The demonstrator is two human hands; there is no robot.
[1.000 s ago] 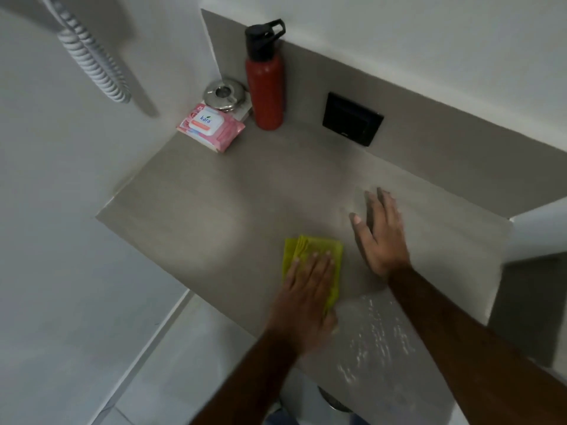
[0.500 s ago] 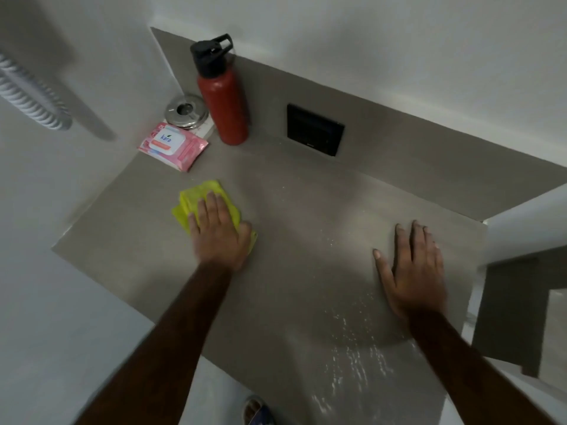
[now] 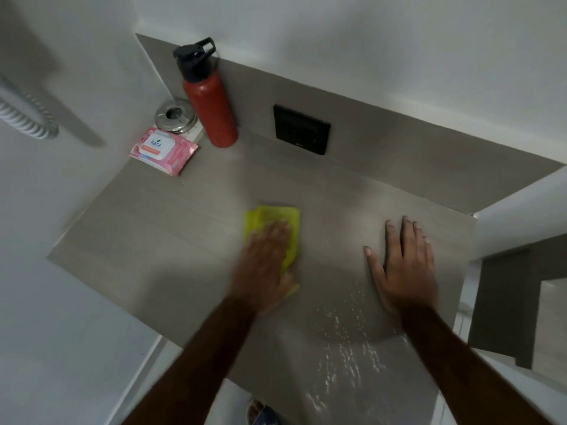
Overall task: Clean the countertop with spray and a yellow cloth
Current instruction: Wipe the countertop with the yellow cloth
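The left hand (image 3: 266, 265) is pressing flat, fingers spread, on the yellow cloth (image 3: 274, 228) at mid-surface (image 3: 147, 240). The right hand (image 3: 403, 265) is lying open, palm down, near the right edge. Spray droplets (image 3: 346, 348) are glistening toward the near edge.

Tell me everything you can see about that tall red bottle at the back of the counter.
The tall red bottle looks like matte metal, a cylinder narrowing at the shoulder to a black screw cap with a carry loop. It stands upright, cap on, in the far left corner of the grey countertop, close to the grey backsplash. A round shiny metal dish sits just left of it, a pink wipes packet nearer the front. Neither hand touches it.
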